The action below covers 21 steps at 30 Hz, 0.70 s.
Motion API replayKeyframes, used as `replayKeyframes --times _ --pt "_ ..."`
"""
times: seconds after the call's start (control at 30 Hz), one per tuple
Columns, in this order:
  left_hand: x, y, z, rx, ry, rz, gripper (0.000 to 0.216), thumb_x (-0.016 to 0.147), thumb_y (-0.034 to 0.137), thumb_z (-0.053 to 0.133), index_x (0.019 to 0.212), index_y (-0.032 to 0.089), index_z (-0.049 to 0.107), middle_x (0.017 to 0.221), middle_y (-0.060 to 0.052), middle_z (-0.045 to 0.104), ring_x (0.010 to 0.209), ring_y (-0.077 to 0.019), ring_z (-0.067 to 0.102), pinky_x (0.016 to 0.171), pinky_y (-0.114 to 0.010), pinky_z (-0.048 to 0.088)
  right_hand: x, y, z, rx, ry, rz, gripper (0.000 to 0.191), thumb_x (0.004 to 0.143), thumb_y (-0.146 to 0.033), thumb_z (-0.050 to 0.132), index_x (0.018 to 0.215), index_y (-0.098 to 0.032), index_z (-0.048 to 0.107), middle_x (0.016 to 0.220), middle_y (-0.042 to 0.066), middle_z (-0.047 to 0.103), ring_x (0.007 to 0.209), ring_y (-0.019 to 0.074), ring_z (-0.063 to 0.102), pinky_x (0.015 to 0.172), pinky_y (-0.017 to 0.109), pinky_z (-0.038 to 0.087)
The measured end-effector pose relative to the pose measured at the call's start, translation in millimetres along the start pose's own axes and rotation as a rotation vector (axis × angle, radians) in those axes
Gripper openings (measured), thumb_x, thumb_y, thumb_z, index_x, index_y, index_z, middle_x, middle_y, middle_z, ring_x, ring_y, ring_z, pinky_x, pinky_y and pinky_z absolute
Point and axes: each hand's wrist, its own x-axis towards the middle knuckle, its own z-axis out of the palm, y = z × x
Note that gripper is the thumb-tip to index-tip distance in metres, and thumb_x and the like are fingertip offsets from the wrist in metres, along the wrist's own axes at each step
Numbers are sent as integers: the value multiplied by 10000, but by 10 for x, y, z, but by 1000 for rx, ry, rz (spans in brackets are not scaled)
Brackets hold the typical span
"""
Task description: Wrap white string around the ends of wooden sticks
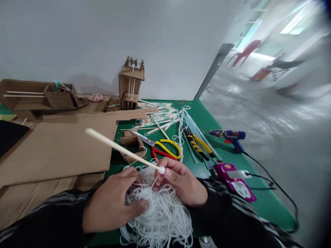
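Between the thumb and fingers of my right hand [181,181] is the near end of a pale wooden chopstick [121,148]. The stick slants up and to the left, and its held end carries a white blob, glue or wound string. My left hand [115,199] is curled into a loose pile of white string [161,217], with strands between thumb and fingers. A strand runs up from the pile toward my right fingertips. Just beyond my hands lie red-and-yellow-handled scissors [168,148] and a small cardboard piece [133,146].
Cardboard sheets [59,144] cover the left. A cardboard tower [131,84] stands by the wall, near wrapped chopsticks [160,115]. Pliers [198,146], clear glue sticks [198,125], a blue glue gun [230,136] and a purple power strip [236,184] with cables lie right.
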Motion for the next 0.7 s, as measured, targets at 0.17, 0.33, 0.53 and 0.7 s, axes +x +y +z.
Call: replayKeyframes --times 0.17,0.33,0.53,0.7 --pt "-36 -40 93 140 252 222 260 823 269 653 1056 228 547 1137 -59 580 1075 -253 523 912 -375 415 -11 -7 -20 -57 7 -1 253 831 -373 717 845 -146 606 722 7 641 671 120 615 702 273 491" --pt "-30 -55 80 150 232 395 87 887 193 564 958 233 595 1016 3 670 964 -200 563 889 -332 407 -9 -18 -38 -110 -1 -29 261 841 -381 708 842 -139 611 710 -1 620 632 85 528 623 209 387" --pt "37 -89 50 123 209 205 156 955 269 489 882 223 619 893 23 704 848 -167 625 772 -297 438 -10 16 -58 -104 -30 -20 247 845 -358 708 849 -127 619 704 0 602 624 83 519 603 204 358" --pt "87 -70 62 163 173 270 143 886 226 590 987 308 651 1051 80 711 958 -168 639 857 -299 437 -10 38 -67 -94 -46 -6 214 856 -328 701 861 -131 617 721 5 613 639 87 538 625 214 368"
